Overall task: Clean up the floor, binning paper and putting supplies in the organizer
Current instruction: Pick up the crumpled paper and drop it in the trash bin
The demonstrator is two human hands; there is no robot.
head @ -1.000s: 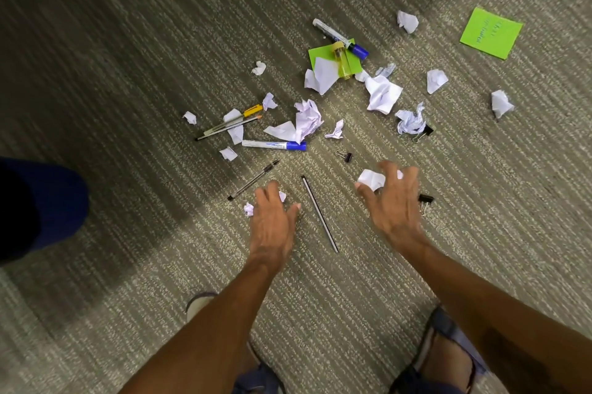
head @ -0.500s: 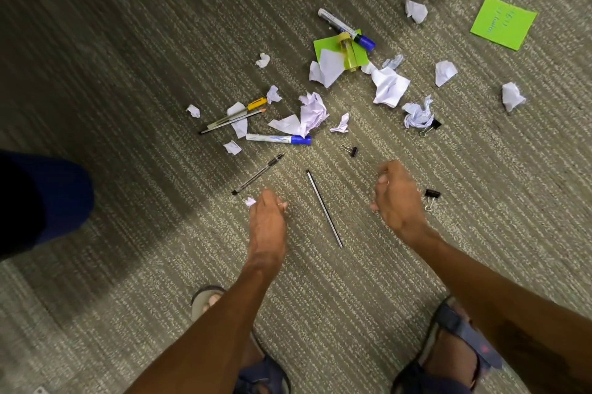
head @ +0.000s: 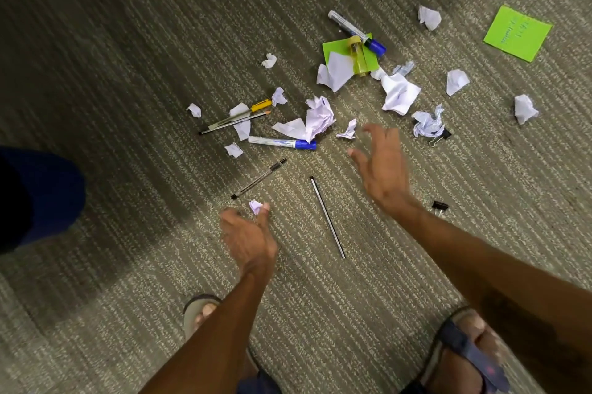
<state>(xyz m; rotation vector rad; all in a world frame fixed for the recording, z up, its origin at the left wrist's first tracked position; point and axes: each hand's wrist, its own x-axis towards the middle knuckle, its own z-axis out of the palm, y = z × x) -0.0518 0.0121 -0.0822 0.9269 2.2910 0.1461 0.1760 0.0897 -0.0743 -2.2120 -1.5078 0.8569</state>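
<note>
Crumpled white paper and supplies lie scattered on the carpet. My left hand is blurred, its fingers bent downward, and the thumb tip touches a small paper scrap beside a clear black pen. I cannot see whether this hand holds anything. My right hand hovers with fingers spread just below a small torn scrap. A thin black rod lies between my hands. A blue-capped marker and a large crumpled paper lie beyond them.
Farther off lie a second blue marker, a yellow glue tube on a green note, another green note, several paper balls, a yellow-capped pen, and binder clips. A dark blue object sits left. My sandalled feet are below.
The paper ball by my right hand and one scrap by my left are gone from the floor. My right hand closed, then spread and moved forward toward the torn scrap.
</note>
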